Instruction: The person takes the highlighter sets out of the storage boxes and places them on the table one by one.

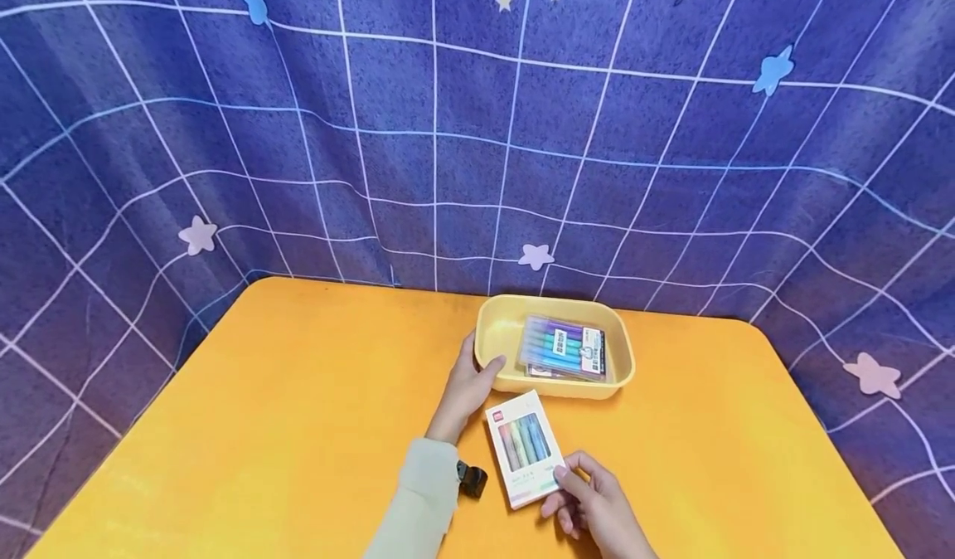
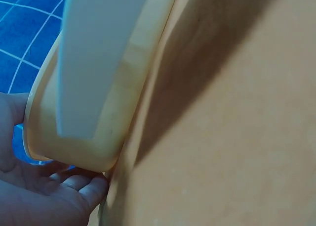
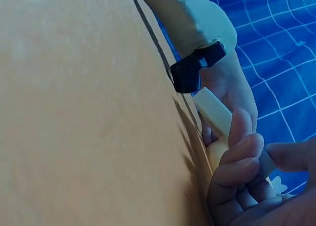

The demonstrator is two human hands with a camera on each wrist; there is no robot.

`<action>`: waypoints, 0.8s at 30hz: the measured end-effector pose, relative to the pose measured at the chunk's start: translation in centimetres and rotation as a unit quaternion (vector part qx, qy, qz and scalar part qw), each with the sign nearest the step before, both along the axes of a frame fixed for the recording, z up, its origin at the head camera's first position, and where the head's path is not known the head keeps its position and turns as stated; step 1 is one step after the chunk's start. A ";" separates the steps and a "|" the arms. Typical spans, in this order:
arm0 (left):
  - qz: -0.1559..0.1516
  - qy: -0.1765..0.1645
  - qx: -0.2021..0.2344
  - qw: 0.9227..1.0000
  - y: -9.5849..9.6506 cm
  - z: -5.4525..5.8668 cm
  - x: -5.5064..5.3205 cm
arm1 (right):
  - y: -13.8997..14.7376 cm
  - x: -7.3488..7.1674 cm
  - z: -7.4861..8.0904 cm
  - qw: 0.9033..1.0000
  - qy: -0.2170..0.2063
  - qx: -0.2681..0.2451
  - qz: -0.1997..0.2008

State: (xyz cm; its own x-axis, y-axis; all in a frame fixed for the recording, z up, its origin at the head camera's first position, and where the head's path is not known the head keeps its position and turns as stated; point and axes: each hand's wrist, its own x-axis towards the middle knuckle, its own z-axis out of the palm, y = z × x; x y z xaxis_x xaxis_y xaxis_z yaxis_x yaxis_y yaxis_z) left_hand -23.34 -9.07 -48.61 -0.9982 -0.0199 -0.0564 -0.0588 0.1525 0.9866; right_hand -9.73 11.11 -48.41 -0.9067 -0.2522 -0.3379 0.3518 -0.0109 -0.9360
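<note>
My left hand (image 1: 466, 381) grips the left end of a yellow plastic basin (image 1: 552, 387), thumb over the rim; in the left wrist view its fingers curl under the basin's outer wall. Inside the basin, toward its right, a clear pack of purple, green and blue pens (image 1: 559, 346) lies on top of another pack, mostly hidden. My right hand (image 1: 593, 501) pinches the lower right corner of a white box (image 1: 525, 449), whose window shows coloured sticks. This box is tilted, just in front of the basin; the right wrist view shows its narrow edge (image 3: 215, 110).
The yellow tabletop (image 1: 336, 360) extends around the basin to both sides. A blue curtain (image 1: 388, 153) with a white grid and stars hangs behind and beside it. On my left wrist sits a small black camera (image 1: 472, 480), close to the box.
</note>
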 end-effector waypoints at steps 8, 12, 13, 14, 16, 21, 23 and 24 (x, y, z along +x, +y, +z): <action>0.000 0.000 0.001 1.000 -0.1 -0.1 0.2 | -0.5 0.1 0.1 1.000 -0.006 0.000 0.008; -0.007 0.005 0.003 1.000 -0.2 0.2 0.1 | -0.9 0.1 0.3 1.000 -0.007 -0.014 0.010; -0.006 0.005 0.002 1.000 -0.3 0.3 0.1 | -0.9 0.1 0.3 1.000 -0.008 -0.018 0.012; -0.006 0.005 0.001 1.000 -0.3 0.3 0.1 | -1.0 0.1 0.4 1.000 -0.008 -0.022 0.015; -0.004 0.006 0.000 1.000 -0.3 0.3 0.1 | -1.0 0.3 0.4 0.999 -0.012 -0.032 0.020; 0.008 0.004 -0.004 1.000 -0.2 0.1 0.2 | -1.3 0.6 0.3 0.998 -0.026 -0.050 0.022; 0.009 0.001 -0.006 1.000 -0.1 0.1 0.2 | -1.5 0.6 0.2 0.998 -0.030 -0.051 0.020; 0.008 -0.001 -0.006 1.000 0.0 0.1 0.2 | -1.5 0.6 0.2 0.998 -0.030 -0.051 0.020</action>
State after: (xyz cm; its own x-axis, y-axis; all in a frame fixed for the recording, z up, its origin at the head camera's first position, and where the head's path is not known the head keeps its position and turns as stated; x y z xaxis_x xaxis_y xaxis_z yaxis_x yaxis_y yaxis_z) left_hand -23.16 -9.10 -48.49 -0.9977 -0.0360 -0.0577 -0.0628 0.1633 0.9846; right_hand -9.10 9.59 -48.18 -0.8744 -0.3238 -0.3614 0.4088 -0.0903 -0.9081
